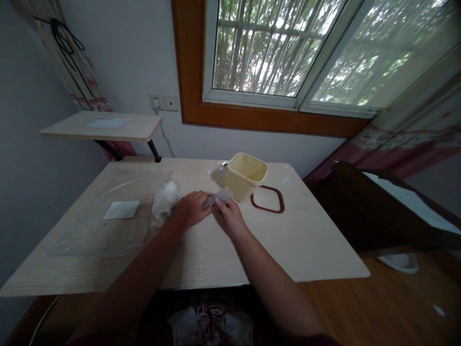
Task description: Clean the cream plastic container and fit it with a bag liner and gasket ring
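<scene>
Over the middle of the table, my left hand (193, 208) and my right hand (229, 216) are close together, both closed on a crumpled translucent plastic bag (224, 194). Part of the bag sticks out above my right hand's fingers; what it contains, if anything, I cannot make out. Just behind my right hand stands a pale yellow plastic bin (239, 185). A brown rounded-square ring (282, 202) lies flat to the bin's right. Left of my left hand sits a clear bag with white stuff in it (165, 197), partly hidden by my wrist.
A large clear plastic sheet (90, 235) with a white paper piece (121, 210) on it covers the table's left side. A small raised shelf (72, 126) stands at the back left. More clear plastic (218, 169) lies behind the bin. A dark brown piece of furniture (345, 206) is at right.
</scene>
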Demonstrator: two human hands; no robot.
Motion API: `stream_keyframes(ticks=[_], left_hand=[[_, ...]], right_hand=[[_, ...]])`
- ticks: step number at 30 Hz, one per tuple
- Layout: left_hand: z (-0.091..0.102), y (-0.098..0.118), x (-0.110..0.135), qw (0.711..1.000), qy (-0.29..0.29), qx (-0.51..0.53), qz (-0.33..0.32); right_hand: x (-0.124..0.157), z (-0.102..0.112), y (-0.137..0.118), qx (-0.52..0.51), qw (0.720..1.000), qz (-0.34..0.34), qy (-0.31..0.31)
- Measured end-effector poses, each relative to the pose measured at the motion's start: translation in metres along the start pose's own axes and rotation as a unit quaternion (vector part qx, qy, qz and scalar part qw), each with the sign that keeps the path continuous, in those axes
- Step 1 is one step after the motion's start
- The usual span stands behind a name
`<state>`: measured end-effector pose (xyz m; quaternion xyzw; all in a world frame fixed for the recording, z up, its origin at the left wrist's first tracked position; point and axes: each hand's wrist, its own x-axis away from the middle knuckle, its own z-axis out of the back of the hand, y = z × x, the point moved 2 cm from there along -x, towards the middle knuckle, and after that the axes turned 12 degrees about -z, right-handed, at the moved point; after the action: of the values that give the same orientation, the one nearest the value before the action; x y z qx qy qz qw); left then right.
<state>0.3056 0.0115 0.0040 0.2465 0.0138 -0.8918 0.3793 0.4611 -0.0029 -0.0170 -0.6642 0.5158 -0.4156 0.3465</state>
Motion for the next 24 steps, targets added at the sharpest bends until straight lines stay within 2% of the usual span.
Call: stream_keyframes(ticks=[3,6,9,15,19,24], left_hand=[[0.001,0.000,0.000,0.997,0.045,0.060,-0.030],[-0.001,-0.003,0.003,0.994,0.027,0.095,-0.040],[-0.004,-0.008,0.004,0.996,-0.009,0.078,-0.050],[-0.010,-0.014,0.005,0.996,-0.043,0.067,-0.049],[-0.006,-0.010,0.004,0.998,-0.037,0.053,-0.026],[-0.003,0.005,0.000,0.996,-0.018,0.002,-0.083]], right_hand=[[-0.002,0.002,-0.002,0.012,0.999,0.035,0.006],[-0.002,0.004,-0.004,0.020,0.998,0.045,0.030],[-0.003,0.004,-0.006,-0.004,0.998,0.043,0.043],[-0.002,0.003,-0.009,-0.050,0.997,0.030,0.054],[-0.002,0.003,-0.009,-0.064,0.996,0.034,0.054],[-0.002,0.001,-0.010,-0.060,0.997,0.022,0.043]])
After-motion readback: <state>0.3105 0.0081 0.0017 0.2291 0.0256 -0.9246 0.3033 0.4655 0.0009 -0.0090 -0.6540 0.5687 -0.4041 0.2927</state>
